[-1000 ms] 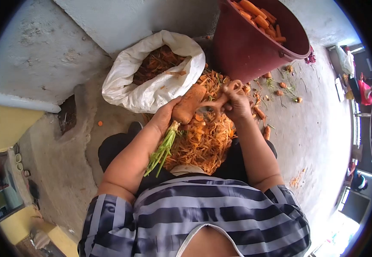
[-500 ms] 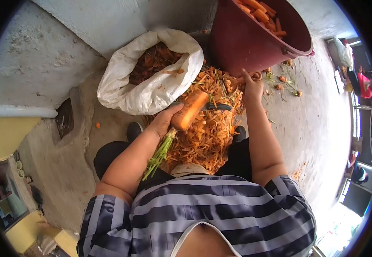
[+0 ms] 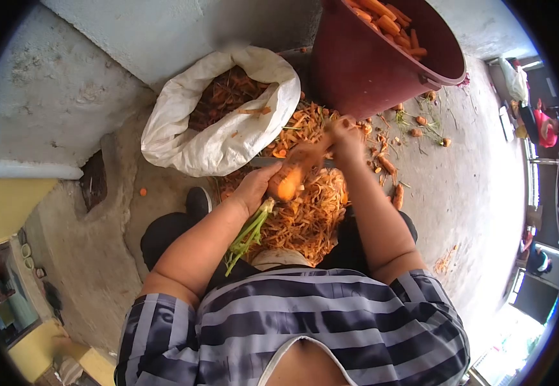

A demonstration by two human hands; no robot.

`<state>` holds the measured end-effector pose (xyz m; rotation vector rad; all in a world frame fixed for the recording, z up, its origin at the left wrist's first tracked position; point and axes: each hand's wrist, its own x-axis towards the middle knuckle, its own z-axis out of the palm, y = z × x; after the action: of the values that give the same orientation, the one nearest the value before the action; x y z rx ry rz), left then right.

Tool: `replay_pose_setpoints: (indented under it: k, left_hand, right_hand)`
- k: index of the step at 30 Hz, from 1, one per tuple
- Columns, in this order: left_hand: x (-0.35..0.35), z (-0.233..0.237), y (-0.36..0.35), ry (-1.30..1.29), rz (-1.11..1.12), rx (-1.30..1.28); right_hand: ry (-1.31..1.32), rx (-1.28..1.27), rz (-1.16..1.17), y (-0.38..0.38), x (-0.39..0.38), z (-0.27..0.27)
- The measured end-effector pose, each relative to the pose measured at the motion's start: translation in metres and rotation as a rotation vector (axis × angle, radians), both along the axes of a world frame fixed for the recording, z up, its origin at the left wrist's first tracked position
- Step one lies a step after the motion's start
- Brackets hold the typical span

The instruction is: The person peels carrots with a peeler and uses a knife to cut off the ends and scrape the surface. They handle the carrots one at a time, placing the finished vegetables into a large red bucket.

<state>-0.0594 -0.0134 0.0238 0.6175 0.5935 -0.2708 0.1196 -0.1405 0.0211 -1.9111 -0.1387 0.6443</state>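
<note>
My left hand [image 3: 256, 188] is closed around a thick carrot [image 3: 287, 186] whose green stalks [image 3: 248, 237] hang toward my lap. The carrot's near part is bright orange. My right hand [image 3: 346, 136], blurred by motion, is closed on an orange-brown peeler [image 3: 315, 149] that reaches to the carrot's far end; its exact shape is smeared. Beneath both hands lies a heap of carrot peelings [image 3: 311, 225]. Part of a grey blade [image 3: 265, 160] shows beyond the carrot, its handle hidden.
An open white sack [image 3: 192, 151] of peelings stands at the far left. Beside it, a dark red bucket [image 3: 363, 71] holds several orange carrots [image 3: 389, 26]. Carrot tops and scraps [image 3: 418, 122] litter the concrete floor at right. A wall [image 3: 119, 38] rises behind the sack.
My right hand has moved left and nearer me, bringing the peeler to the carrot. The carrot has tilted and shifted slightly. Its stalks swung a little. Small carrot pieces at right are uncovered.
</note>
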Motion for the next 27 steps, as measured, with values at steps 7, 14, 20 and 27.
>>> replay_pose_setpoints:
  k: [7,14,20,27]
  left_hand:
    - [0.008,0.008,0.001,-0.023,0.128,-0.05]
    - [0.017,-0.013,-0.004,0.005,0.075,-0.168]
    - [0.028,-0.008,-0.008,-0.036,0.068,-0.211]
    - [0.024,0.005,-0.008,-0.028,-0.095,-0.079]
  right_hand:
    - [0.056,0.541,-0.37,-0.016,0.029,0.023]
    - [0.315,0.635,0.174,0.004,-0.046,0.014]
    - [0.379,0.584,0.089,-0.002,-0.03,0.009]
    - [-0.079,0.419,-0.323,-0.036,0.056,0.021]
